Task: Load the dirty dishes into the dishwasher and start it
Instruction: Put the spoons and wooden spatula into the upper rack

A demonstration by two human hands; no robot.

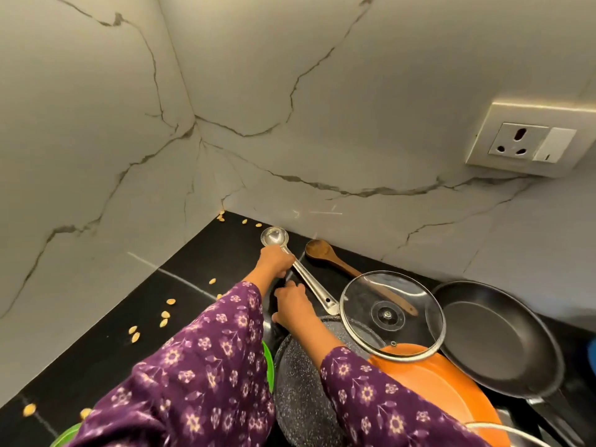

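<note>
Purple sleeves reach over a heap of dirty dishes: a speckled pan, an orange plate with a glass lid leaning on it, and a black pan, likely gathered for the dishwasher. The right hand sits at the speckled pan's far rim, fingers bent down; I cannot tell whether it grasps anything. The left hand clenches the ladle just below its bowl, probably to collect it. The ladle is low on the black tabletop, bowl up, pointing to the wall corner, handle end toward the lid. A wooden spoon lies just beside it.
</note>
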